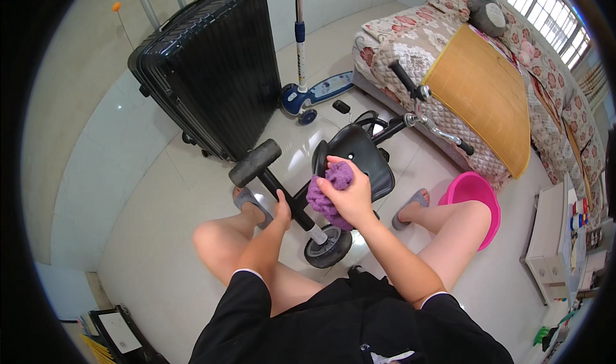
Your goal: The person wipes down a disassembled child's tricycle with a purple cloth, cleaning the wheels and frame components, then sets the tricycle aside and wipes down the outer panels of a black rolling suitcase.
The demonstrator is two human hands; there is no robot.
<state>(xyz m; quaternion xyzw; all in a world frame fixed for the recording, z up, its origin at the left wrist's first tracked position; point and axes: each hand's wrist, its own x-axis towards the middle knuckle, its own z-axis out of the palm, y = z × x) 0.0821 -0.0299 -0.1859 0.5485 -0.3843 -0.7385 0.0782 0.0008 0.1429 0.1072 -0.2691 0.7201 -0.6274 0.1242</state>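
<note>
Between my knees stands a black child's tricycle, its moulded seat [358, 154] facing away from me and its handlebar [435, 128] at the far right. My right hand [353, 195] is closed around a bunched purple cloth [332, 183], which is against the raised back edge of the seat. My left hand [283, 209] grips the black rear axle tube [276, 188], thumb uppermost; its fingers are mostly hidden beneath the tube. One rear wheel [255, 163] sits at the left end of the axle, the other rear wheel [328, 246] at the near end.
A black ribbed suitcase [216, 70] stands at the far left, beside a blue kick scooter [301, 97]. A sofa with a floral cover [404, 37] and a yellow mat [481, 94] borders the right. A pink basin [474, 186] is behind my right knee, near a white cabinet [546, 239].
</note>
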